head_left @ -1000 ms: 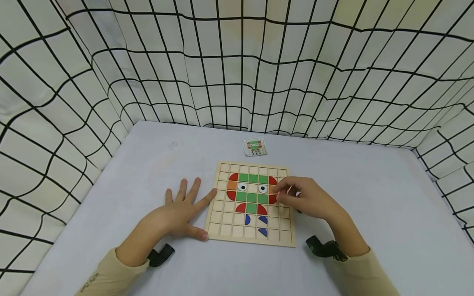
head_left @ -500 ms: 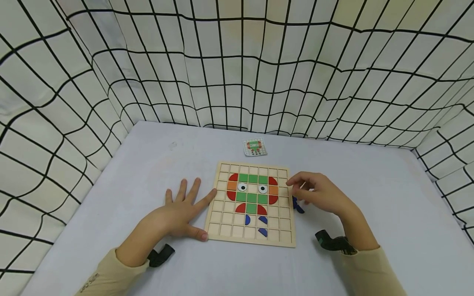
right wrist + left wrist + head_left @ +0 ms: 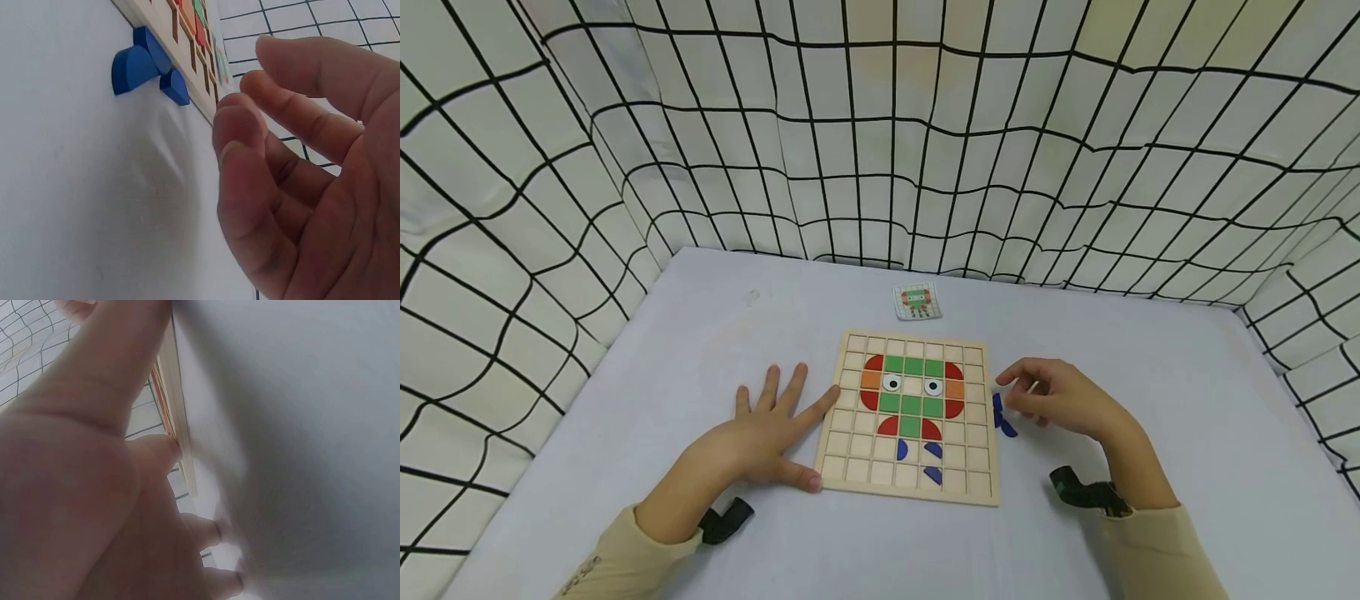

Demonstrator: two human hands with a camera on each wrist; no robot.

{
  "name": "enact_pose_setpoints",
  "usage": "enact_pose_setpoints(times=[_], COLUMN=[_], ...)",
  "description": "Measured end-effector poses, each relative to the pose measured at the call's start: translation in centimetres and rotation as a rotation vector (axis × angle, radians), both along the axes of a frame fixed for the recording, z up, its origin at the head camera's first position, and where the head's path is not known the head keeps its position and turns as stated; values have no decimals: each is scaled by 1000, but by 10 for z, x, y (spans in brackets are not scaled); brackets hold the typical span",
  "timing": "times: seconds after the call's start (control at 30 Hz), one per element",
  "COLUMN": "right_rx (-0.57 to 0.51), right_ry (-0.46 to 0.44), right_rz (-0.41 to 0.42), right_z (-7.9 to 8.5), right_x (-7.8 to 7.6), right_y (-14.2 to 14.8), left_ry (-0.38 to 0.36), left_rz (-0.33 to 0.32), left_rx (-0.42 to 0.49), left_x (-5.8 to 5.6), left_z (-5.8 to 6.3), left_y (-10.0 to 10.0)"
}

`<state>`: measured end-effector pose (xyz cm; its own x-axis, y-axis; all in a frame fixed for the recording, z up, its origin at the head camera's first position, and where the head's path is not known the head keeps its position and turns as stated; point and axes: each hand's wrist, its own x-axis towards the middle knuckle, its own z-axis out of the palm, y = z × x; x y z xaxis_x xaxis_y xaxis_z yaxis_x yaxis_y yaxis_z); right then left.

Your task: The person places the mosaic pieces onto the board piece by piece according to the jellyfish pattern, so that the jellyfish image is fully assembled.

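My left hand (image 3: 756,442) lies spread on the table, its index fingertip and thumb at the left edge of a wooden grid board (image 3: 835,467). Red, green and orange pieces and two round eye pieces form a face on the board; below it sit a blue half-round piece (image 3: 902,449) and two blue angled pieces. My right hand (image 3: 1060,398), fingers loosely bent and holding nothing, hovers just right of the board. Beside its fingertips, several blue half-round blocks (image 3: 134,67) lie against the board's right edge in the right wrist view.
A small picture card (image 3: 917,301) showing a similar coloured figure lies behind the board. Black netting (image 3: 891,175) over white sheeting encloses the white table (image 3: 1150,375) at the back and sides.
My right hand has drawn back rightward from the board's right side, uncovering the orange piece there and the blue blocks beside the board. The left hand has stayed put.
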<state>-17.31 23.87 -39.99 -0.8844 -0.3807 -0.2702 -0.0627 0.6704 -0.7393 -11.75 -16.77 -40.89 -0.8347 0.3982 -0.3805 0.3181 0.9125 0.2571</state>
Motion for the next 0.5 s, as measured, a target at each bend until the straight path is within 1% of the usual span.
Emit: enact_pose_setpoints(times=[0.13, 0.3, 0.5], right_rx=[38, 74, 82], right_ry=[-26, -27, -27], right_rz=[-17, -29, -12], right_z=[-3, -8, -11], right_x=[1, 0, -2], right_y=[3, 4, 4], left_ry=[-1, 4, 7], left_rz=[-2, -4, -5], left_rx=[3, 8, 4], left_x=[1, 1, 0], left_z=[0, -2, -4], left_y=[0, -1, -2])
